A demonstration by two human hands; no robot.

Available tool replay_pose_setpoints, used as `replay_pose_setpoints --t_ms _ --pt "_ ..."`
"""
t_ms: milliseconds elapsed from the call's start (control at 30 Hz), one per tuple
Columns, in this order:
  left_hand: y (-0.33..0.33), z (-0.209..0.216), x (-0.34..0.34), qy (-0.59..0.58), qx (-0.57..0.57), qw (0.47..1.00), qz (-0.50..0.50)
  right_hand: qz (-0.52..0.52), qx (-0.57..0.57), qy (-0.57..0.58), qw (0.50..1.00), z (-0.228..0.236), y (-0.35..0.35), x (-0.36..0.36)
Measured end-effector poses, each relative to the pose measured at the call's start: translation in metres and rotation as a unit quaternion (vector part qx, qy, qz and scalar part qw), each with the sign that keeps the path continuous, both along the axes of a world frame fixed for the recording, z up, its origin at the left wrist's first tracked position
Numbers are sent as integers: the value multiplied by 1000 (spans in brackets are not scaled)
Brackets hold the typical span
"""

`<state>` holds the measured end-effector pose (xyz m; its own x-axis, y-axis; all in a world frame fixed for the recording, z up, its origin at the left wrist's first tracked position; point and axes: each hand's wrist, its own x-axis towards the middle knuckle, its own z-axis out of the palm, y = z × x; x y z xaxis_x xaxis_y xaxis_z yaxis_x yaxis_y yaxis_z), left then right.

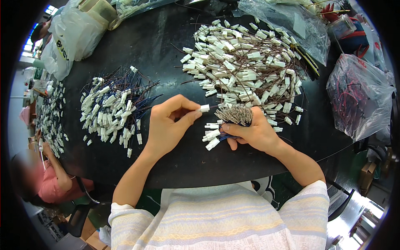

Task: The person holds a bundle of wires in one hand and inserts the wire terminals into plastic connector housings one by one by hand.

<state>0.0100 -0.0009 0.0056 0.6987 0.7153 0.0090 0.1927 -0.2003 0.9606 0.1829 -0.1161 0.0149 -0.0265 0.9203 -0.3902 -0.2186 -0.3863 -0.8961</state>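
Observation:
Between the thumb and fingers of my left hand (168,125) is a small white plastic connector (204,108), with a thin dark wire running from it toward the right. My right hand (259,132) is closed around a thick bundle of wires (234,115) whose many metal terminal ends point up. Several white connectors (213,139) on blue wires stick out to the left below that grip. Just beyond both hands lies a large heap of white connectors on brown wires (246,62). To the left of my left hand is a smaller pile of white connectors with blue and brown wires (112,106).
Everything lies on a black table (179,171). At its far left, a co-worker in a pink top (54,181) sits by another connector pile (51,118). Clear plastic bags stand at the right (358,96) and far right (291,25); a white bag (75,37) is at the back left.

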Motion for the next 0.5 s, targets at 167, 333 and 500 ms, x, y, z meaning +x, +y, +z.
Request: replay_pose_setpoints --t_ms 167,333,500 --pt "-8 3 -7 -60 -129 990 -5 17 33 -22 999 1 2 -2" --pt "-8 0 -8 -62 -129 990 -11 30 23 -33 999 0 1 -2" --pt "-6 -2 -9 -68 -115 991 -24 42 38 -48 997 0 2 -2"
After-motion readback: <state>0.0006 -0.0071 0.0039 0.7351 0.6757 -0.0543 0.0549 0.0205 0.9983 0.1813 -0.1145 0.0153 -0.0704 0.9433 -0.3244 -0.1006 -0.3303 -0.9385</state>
